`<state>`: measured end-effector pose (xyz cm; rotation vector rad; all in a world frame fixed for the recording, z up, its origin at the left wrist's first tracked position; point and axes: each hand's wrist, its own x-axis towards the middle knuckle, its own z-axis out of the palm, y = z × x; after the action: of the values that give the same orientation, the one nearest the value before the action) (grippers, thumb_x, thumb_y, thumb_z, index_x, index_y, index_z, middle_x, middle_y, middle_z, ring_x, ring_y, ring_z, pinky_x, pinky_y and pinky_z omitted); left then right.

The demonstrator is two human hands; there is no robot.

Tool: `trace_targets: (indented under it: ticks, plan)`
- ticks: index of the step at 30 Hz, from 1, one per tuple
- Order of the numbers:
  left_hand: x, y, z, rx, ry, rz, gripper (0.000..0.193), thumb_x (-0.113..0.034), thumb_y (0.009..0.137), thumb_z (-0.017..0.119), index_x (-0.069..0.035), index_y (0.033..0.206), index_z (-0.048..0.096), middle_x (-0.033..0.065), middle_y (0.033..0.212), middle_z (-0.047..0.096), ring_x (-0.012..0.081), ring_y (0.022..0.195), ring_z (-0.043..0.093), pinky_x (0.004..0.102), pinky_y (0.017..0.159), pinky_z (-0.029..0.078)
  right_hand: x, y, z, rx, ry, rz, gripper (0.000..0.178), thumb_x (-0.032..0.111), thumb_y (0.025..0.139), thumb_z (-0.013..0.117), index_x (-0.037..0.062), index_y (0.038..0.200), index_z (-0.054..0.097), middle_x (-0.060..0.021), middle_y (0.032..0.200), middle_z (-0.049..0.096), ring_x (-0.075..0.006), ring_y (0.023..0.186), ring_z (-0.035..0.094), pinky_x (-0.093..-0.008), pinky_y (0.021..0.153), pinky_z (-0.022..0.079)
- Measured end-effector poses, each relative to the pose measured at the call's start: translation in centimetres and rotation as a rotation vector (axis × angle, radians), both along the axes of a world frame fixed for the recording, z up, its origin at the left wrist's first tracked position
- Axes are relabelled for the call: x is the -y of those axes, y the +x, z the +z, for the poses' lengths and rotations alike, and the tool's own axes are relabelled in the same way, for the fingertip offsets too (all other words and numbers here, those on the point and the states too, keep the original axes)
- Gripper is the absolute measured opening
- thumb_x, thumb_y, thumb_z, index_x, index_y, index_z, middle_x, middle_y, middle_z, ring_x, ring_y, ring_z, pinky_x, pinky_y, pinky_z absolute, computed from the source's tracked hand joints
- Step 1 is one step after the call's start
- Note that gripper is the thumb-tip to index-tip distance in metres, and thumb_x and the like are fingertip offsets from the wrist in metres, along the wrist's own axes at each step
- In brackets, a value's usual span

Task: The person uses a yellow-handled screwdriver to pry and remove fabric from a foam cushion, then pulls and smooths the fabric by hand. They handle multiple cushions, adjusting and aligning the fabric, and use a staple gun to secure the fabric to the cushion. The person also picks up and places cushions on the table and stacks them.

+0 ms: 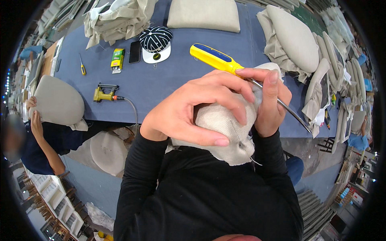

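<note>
I hold a beige woven-fabric piece with a seamed corner [227, 126] in front of my body at the near edge of the blue cloth-covered worktop [161, 76]. My left hand [189, 105] is curved over it, thumb and fingers gripping the cloth from opposite sides. My right hand [270, 104] closes on the far side, fingers bent around the bare steel shank of a yellow screwdriver with a blue inlay [217, 59]; its handle points toward the far edge, its tip toward the near edge, right of my hands. Hazard: turning the right wrist could swing the exposed tip into cloth or forearm. Loosening those fingers could drop the tool. Tugging the loose pale thread [256, 162] could fray the corner. A sleeve catching the grey air hose [134, 110] could drag the olive-yellow staple gun [104, 94] off the near edge. Markings: the green and yellow cardboard box [117, 60] bears print too small to read reliably; the black-and-white cap [156, 42] has a round dark sticker on its brim.
</note>
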<state>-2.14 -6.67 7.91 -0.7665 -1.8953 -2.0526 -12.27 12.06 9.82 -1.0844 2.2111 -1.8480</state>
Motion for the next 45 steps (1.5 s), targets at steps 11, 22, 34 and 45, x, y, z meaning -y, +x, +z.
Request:
trace_targets:
  ticks: [11,22,34,45]
  plan:
    - [-1.7,1.3,0.9,-0.177,-0.204,0.23,0.051,-0.041,0.078,0.092,-0.014,0.119,0.077,0.0106,0.131,0.069,0.0369,0.129,0.06,0.0517,0.114,0.04,-1.5,-0.9,-1.6,-0.277,0.193,-0.057,0.047,0.036,0.113,0.048,0.0006,0.113,0.078,-0.0126,0.106,0.08,-0.0245,0.098,0.075,-0.0375,0.095,0.056]
    - [-5.6,2.7,0.8,0.079,-0.329,0.547,0.105,-0.045,0.071,0.093,-0.008,0.158,0.048,0.0171,0.154,0.055,0.0404,0.14,0.052,0.0509,0.112,0.043,-1.4,-2.5,-3.0,0.436,-0.234,-0.206,0.063,0.055,0.112,0.056,-0.0049,0.12,0.074,-0.0174,0.119,0.073,-0.026,0.109,0.07,-0.0441,0.098,0.056]
    - [-2.3,-1.5,1.8,0.054,-0.314,0.534,0.083,-0.058,0.104,0.059,-0.005,0.166,0.041,0.0267,0.165,0.042,0.0492,0.151,0.037,0.0604,0.121,0.029,1.7,-2.0,-3.4,0.354,-0.254,-0.205,0.067,0.056,0.114,0.049,-0.0062,0.131,0.067,-0.0197,0.11,0.074,-0.0257,0.098,0.071,-0.0414,0.088,0.058]
    - [-2.3,0.7,1.7,0.044,-0.641,0.796,0.083,-0.065,0.111,0.04,-0.016,0.176,0.02,0.0273,0.18,0.012,0.0587,0.163,0.008,0.0758,0.123,0.016,0.1,-4.2,-2.9,0.416,-0.223,-0.145,0.062,0.054,0.115,0.047,-0.0041,0.124,0.067,-0.0217,0.11,0.073,-0.0273,0.102,0.072,-0.0408,0.09,0.06]
